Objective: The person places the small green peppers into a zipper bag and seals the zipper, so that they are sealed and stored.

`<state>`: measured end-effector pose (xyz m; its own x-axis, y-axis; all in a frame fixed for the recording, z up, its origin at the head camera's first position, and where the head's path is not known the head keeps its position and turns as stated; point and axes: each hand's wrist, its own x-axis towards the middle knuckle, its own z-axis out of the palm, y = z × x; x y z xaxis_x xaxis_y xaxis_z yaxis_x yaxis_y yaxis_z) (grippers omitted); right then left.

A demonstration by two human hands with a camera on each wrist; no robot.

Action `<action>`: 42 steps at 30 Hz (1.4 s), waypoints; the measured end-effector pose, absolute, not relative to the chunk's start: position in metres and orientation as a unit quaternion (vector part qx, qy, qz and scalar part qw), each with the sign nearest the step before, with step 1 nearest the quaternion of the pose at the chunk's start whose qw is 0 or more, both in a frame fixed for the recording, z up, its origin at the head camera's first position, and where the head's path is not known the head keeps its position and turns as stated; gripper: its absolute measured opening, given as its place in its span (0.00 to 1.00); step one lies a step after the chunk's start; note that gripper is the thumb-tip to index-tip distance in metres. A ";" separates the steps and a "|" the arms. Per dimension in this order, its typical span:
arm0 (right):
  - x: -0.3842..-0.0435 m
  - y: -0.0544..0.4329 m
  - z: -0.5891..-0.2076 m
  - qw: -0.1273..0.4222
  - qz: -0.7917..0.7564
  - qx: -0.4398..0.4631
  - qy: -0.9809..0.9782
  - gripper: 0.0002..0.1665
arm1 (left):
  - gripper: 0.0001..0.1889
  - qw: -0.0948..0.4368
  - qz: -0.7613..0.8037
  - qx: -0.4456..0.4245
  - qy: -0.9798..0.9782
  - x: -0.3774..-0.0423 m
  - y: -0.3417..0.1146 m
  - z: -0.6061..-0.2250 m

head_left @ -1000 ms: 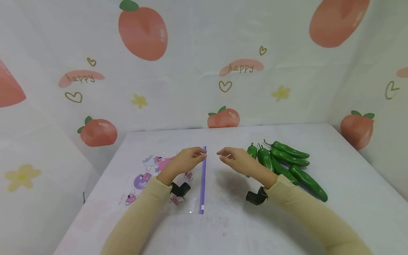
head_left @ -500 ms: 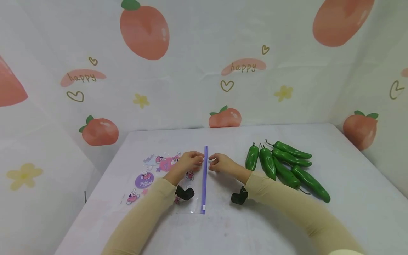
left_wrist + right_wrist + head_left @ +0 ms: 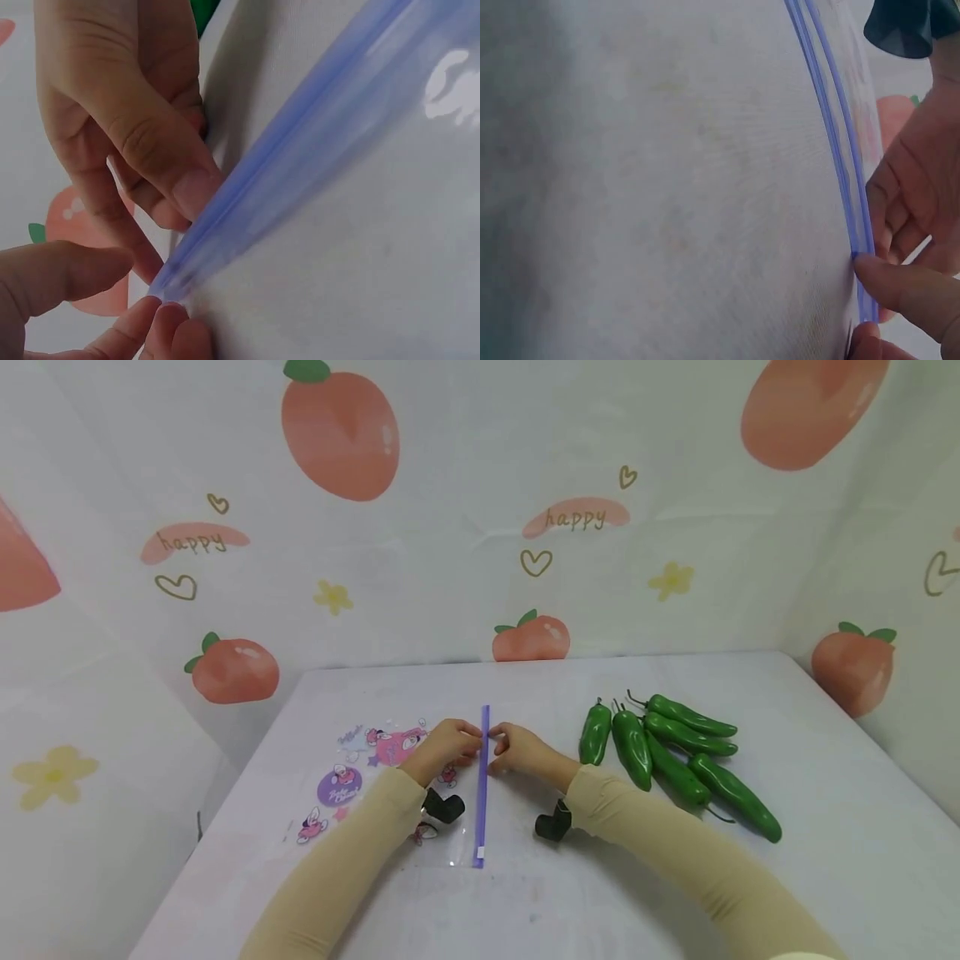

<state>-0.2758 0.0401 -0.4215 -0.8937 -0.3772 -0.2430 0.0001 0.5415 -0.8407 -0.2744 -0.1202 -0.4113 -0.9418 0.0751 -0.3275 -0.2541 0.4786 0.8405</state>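
A clear slider zip bag [image 3: 340,786] with pink and purple cartoon prints lies flat on the table's left half. Its purple zip strip [image 3: 482,806] runs front to back, with a white slider [image 3: 481,852] at the near end. My left hand [image 3: 452,746] is over the bag; in the left wrist view its fingertips [image 3: 154,311] touch the strip's edge, the thumb held apart. From the other side my right hand [image 3: 528,752] pinches the strip, its thumb [image 3: 877,274] against the purple band in the right wrist view.
Several green peppers [image 3: 678,768] lie in a loose group on the right of the white table [image 3: 517,910]. A white cloth wall [image 3: 450,568] printed with peaches and hearts stands behind the table.
Both hands have come down and together onto the zip strip, the right hand moving left away from the peppers. My right thumb and fingers have taken hold of the strip.
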 end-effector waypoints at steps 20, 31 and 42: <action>-0.271 0.038 -0.423 0.179 -0.434 -0.124 0.874 0.45 | 0.19 0.172 0.412 -0.012 0.895 -0.279 -0.119 -0.411; -0.270 0.035 -0.424 0.162 -0.419 -0.137 0.883 0.48 | 0.22 0.164 0.448 -0.001 0.879 -0.277 -0.127 -0.405; -0.271 0.036 -0.423 0.165 -0.411 -0.136 0.886 0.48 | 0.08 0.177 0.434 0.043 0.882 -0.278 -0.130 -0.404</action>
<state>-0.2706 0.0360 -0.4227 -0.9082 -0.3774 -0.1807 -0.1056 0.6245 -0.7738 -0.2777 -0.1299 -0.4043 -0.9334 0.2304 -0.2751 -0.0774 0.6193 0.7813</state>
